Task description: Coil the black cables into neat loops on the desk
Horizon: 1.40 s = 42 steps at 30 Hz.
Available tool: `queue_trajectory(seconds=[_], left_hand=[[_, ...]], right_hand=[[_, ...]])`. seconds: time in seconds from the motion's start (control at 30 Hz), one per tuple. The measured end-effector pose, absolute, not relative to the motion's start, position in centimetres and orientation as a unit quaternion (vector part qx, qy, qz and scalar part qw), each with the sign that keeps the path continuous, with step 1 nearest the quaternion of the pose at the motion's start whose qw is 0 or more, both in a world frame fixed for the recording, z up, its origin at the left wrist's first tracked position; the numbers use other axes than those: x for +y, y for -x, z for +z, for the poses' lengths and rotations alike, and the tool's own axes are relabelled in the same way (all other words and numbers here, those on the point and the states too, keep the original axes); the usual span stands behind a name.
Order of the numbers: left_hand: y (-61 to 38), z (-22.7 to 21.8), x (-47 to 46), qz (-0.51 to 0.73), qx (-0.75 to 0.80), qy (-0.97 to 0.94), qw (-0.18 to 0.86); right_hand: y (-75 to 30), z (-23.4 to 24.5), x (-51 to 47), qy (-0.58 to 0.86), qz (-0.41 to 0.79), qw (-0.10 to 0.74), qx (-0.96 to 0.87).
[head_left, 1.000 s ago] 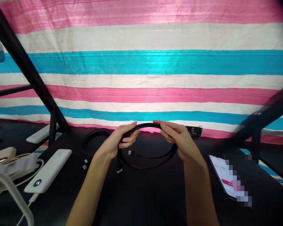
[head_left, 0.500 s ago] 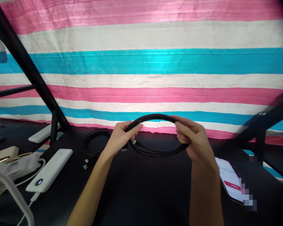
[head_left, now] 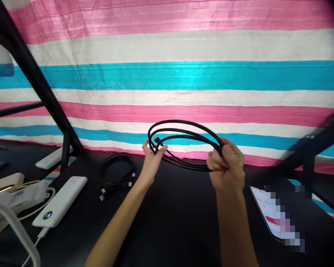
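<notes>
Between my hands, above the black table, hangs a coiled black USB cable [head_left: 183, 129], its loops fanned apart. My right hand [head_left: 227, 163] is closed around the bundled loops at the right end. At the left end, my left hand [head_left: 153, 159] pinches part of the coil between thumb and fingers. One cable plug [head_left: 157, 139] sticks up just above the left thumb. Left of my left hand, a second coil of black cable [head_left: 117, 168] lies on the table, with several plugs showing at its near and right sides.
A white power bank [head_left: 60, 202] with a lit display and a plugged-in white cable lies at left. Beyond it are a second white slab [head_left: 51, 157] and a white power strip [head_left: 26, 196]. A phone [head_left: 269, 211] lies at right. A striped sheet [head_left: 183, 74] hangs behind, between black metal bars.
The held coil has risen, and its loops have spread from a tight bundle into separate strands. My right hand has turned into a fuller grip. The lying coil shows more of its plugs.
</notes>
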<state>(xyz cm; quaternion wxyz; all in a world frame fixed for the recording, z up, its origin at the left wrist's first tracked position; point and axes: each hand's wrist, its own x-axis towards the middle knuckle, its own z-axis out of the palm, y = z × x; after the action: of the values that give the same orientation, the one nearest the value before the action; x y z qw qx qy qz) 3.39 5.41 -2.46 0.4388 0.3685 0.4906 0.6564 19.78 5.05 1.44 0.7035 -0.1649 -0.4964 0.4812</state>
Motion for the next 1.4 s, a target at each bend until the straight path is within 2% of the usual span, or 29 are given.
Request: queue_trajectory(seconds=[0.13, 0.3, 0.4, 0.57, 0.63, 0.93, 1.2, 1.3, 1.4], left_hand=[[-2.6, -1.6, 5.0, 0.629, 0.431, -0.364, 0.535], [-1.2, -1.1, 5.0, 0.59, 0.451, -0.441, 0.504], [-0.6, -0.9, 4.9, 0.531, 0.483, -0.506, 0.477], [-0.2, -0.7, 4.5, 0.467, 0.497, -0.564, 0.466], [0.0, -0.5, 4.3, 0.438, 0.498, -0.578, 0.475], [0.8, 0.0, 3.8, 0.412, 0.447, -0.595, 0.526], [0.0, 0.2, 3.6, 0.48, 0.317, -0.511, 0.638], [0.2, 0.4, 3.5, 0.491, 0.27, -0.477, 0.676], [0.5, 0.6, 3.5, 0.499, 0.26, -0.466, 0.683]], right_hand=[[-19.3, 0.9, 5.7, 0.149, 0.533, 0.672, -0.492], [-19.2, 0.7, 7.0, 0.255, 0.57, 0.615, -0.482], [-18.9, 0.4, 7.3, 0.345, 0.481, 0.619, -0.517], [-18.4, -0.2, 7.0, 0.437, 0.215, 0.627, -0.608], [-18.5, -0.3, 7.0, 0.445, 0.192, 0.606, -0.631], [-19.3, -0.4, 7.7, 0.451, 0.229, 0.611, -0.609], [-20.5, -1.0, 8.5, 0.465, 0.229, 0.597, -0.613], [-20.7, -0.9, 8.4, 0.464, 0.284, 0.563, -0.622], [-20.8, -0.7, 8.4, 0.413, 0.409, 0.545, -0.604]])
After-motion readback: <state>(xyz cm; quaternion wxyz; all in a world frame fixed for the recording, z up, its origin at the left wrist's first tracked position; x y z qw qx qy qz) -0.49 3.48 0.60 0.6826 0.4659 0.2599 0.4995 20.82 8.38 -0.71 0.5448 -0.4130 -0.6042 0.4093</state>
